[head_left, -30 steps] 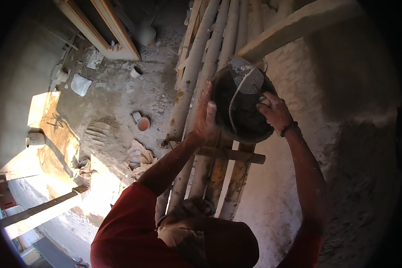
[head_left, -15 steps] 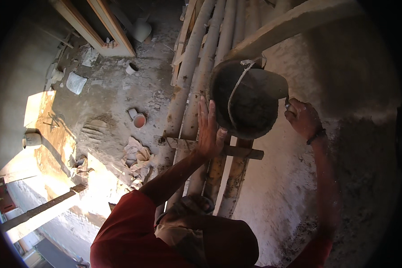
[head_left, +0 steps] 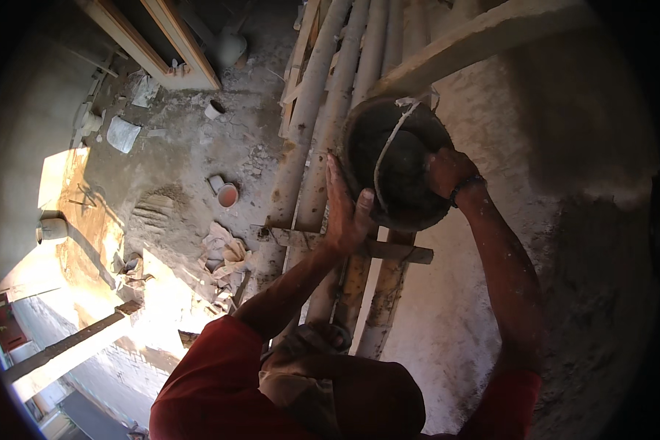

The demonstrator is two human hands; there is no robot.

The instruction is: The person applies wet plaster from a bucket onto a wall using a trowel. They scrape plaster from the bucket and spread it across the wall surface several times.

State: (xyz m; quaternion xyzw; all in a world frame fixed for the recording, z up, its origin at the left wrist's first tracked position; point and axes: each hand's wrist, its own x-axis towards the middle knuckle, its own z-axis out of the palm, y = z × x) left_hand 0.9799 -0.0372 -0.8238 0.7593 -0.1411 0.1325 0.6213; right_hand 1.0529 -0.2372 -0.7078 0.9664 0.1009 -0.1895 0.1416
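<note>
One shadowed bucket [head_left: 418,218], left hand [head_left: 346,220] alongside, right hand [head_left: 452,176] blurred, grip hidden

crumpled cloth [head_left: 225,249], probably, lies near a container [head_left: 228,195].

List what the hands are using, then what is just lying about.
In use:
- bucket with pale handle
- left hand at its side
- right hand inside it

Lying about:
- crumpled cloth or sacking
- reddish pail
- whitish sheet
- small pale container
</note>
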